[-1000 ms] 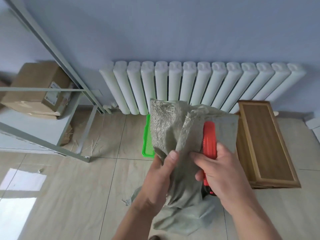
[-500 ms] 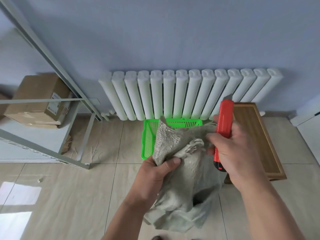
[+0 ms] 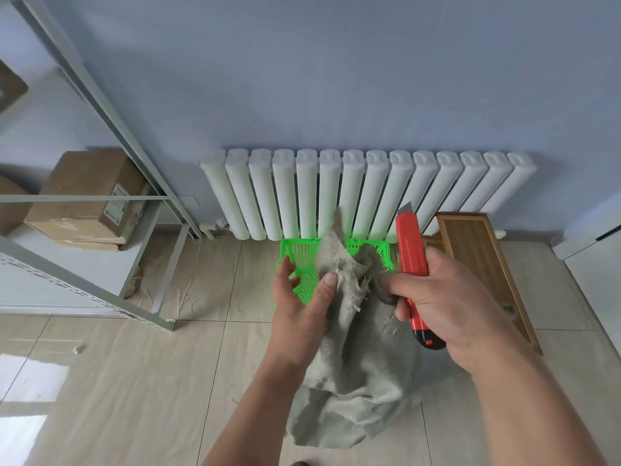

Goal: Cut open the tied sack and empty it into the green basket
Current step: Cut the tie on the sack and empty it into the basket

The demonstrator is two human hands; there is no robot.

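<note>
The left hand (image 3: 304, 311) pinches the grey sack (image 3: 356, 375) by its frayed top; the right hand (image 3: 447, 304) grips a red utility knife (image 3: 411, 260), blade up, near the green basket (image 3: 302, 264).

Bare forearms, left hand (image 3: 302, 317), right hand (image 3: 447, 304) (no sleeves, rings).

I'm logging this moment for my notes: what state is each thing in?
sack: slumped on the floor, its frayed top pulled up.
left hand: thumb pinches the sack's top.
right hand: grips the knife and sack cloth.
utility knife: blade out, pointing up.
green basket: upright on the floor, behind the sack.
cardboard box: closed, on a shelf.
</note>
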